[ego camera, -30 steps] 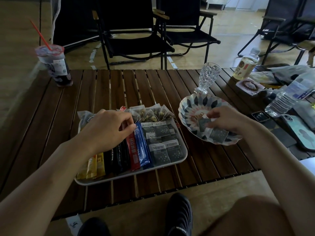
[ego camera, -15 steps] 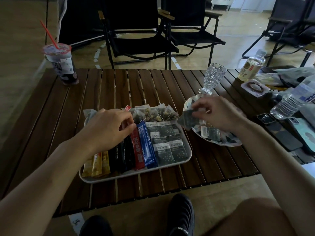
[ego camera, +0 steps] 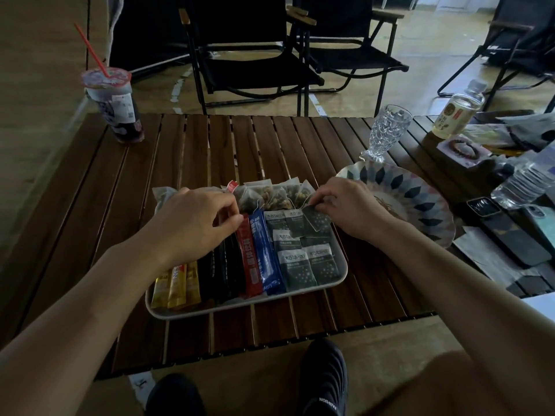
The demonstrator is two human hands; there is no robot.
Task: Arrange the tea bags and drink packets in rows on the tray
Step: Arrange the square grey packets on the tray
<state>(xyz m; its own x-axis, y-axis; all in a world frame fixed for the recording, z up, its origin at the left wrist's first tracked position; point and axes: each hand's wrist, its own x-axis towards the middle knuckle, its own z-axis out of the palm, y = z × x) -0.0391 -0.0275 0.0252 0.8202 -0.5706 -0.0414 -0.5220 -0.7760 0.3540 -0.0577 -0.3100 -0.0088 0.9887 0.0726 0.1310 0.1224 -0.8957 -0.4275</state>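
A white tray (ego camera: 237, 308) lies on the slatted wooden table. On it, side by side, lie yellow stick packets (ego camera: 177, 286), black sticks (ego camera: 220, 270), a red stick (ego camera: 250, 265), a blue stick (ego camera: 267, 256) and several dark grey square packets (ego camera: 312, 265). Clear tea bags (ego camera: 274, 195) line the tray's far edge. My right hand (ego camera: 345, 208) pinches a dark grey packet (ego camera: 316, 220) over the tray's far right corner. My left hand (ego camera: 195, 223) rests curled on the upper ends of the sticks, fingertips touching at the red one.
A patterned bowl-plate (ego camera: 420, 190) sits right of the tray, with a cut-glass goblet (ego camera: 387, 133) behind it. An iced drink cup with a red straw (ego camera: 112, 106) stands far left. Water bottle (ego camera: 522, 181), phones (ego camera: 504, 232) and clutter fill the right side. Black chairs stand beyond the table.
My right hand lifted a dark grey packet out of the patterned plate and carried it left to the tray's far right corner. My left hand stayed on the sticks.
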